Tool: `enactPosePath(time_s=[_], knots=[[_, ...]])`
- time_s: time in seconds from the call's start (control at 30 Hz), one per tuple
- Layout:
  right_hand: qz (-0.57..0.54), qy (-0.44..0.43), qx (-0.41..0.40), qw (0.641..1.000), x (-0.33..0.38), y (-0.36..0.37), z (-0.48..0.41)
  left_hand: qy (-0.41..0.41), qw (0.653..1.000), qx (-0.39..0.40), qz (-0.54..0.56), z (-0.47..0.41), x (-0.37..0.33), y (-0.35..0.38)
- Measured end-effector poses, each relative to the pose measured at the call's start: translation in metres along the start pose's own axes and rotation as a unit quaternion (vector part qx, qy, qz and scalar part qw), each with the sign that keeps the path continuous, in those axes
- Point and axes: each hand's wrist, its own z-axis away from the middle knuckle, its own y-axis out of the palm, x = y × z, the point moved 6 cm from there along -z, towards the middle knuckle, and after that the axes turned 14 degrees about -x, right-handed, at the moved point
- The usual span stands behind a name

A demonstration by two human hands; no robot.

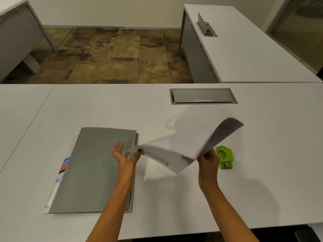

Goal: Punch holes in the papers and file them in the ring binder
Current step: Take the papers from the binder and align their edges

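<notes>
Two hands held the papers (183, 145) aloft mid-frame | right hand (208, 158) fingers curled round right edge; left hand (125, 154) thumb pinched left corner, other fingers splayed | probably carrying them to green hole punch (225, 157), right | grey ring binder (94, 170) closed, lower left

Left forearm: bare, reaching forward from the lower edge. Left hand (125, 154): fingers straight and splayed, motion-blurred; thumb against one corner of the papers (183, 144), pinch unclear. Right forearm: bare, angled forward and slightly leftward. Right hand (208, 159): back toward the camera, fingers curled, gripping the papers' opposite edge.
</notes>
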Motion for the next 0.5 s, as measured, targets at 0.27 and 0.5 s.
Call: enactPosePath(time_s=[0.27, 0.5], knots=[[0.041, -0.059, 0.009, 0.997, 0.016, 0.008, -0.007, 0.192, 0.972, 0.100, -0.094, 0.015, -0.050, 0.026], [0.079, -0.037, 0.037, 0.996, -0.001, 0.007, -0.006, 0.182, 0.974, 0.058, -0.124, 0.020, -0.038, 0.030]])
